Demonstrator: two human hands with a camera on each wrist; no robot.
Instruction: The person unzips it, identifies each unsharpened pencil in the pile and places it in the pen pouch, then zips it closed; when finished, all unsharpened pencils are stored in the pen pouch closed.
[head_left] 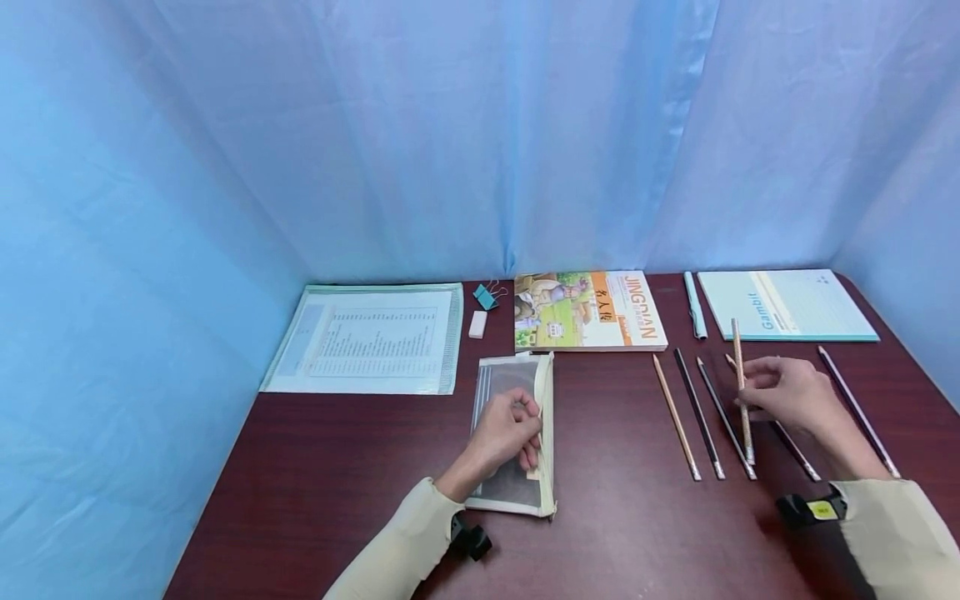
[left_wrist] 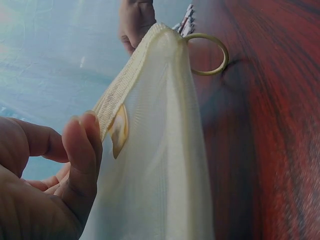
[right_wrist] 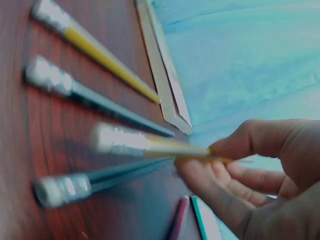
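Note:
My left hand (head_left: 508, 429) pinches the cream zipper edge of a see-through mesh pencil pouch (head_left: 513, 492). In the left wrist view that edge is lifted, and a ring hangs at the pouch's far end. My right hand (head_left: 795, 393) holds a yellowish pencil (head_left: 747, 437) between thumb and fingers, raised above the table. Left of it lie a natural-wood pencil (head_left: 677, 418) and a black pencil (head_left: 699, 412). Another dark pencil (head_left: 722, 408) lies nearly beneath the held one. A further pencil (head_left: 797, 452) is partly hidden under my right hand.
One more pencil (head_left: 858, 412) lies at the right. Along the back are a document folder (head_left: 367, 342), a teal binder clip (head_left: 486, 297), an eraser (head_left: 477, 324), a book (head_left: 588, 310), a pale pen (head_left: 695, 306) and a notebook (head_left: 813, 304). Blue curtains (head_left: 480, 142) enclose the table.

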